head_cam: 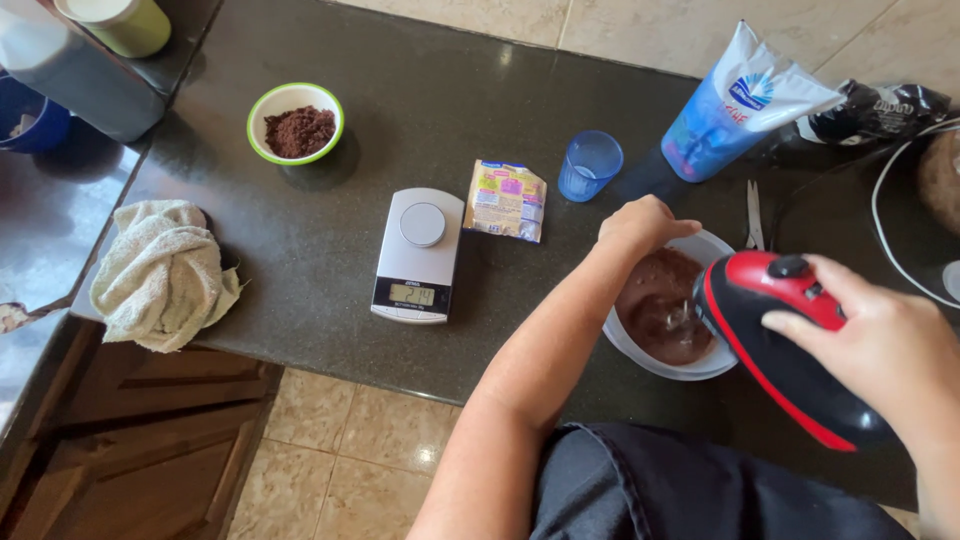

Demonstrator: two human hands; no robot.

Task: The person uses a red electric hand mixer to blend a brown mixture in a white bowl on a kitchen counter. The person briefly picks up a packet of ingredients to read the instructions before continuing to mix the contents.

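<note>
Fingers of the right hand [880,335] are gripping the red-and-black hand mixer [785,345], beating brown batter in the white bowl [640,345] that the left hand [640,225] is clasping by its rim on the worktop [330,230], which calls for steady bracing.

- We see a white bowl [640,352] of glossy brown batter standing near the dark table's front edge.
- We see a red-and-black hand mixer [780,345] tilted over it, beaters sunk in the batter.

Two bowls [294,122] [622,350], one scale [418,254], one blue cup [589,165], one hand mixer [780,345], one towel [160,272]
</note>
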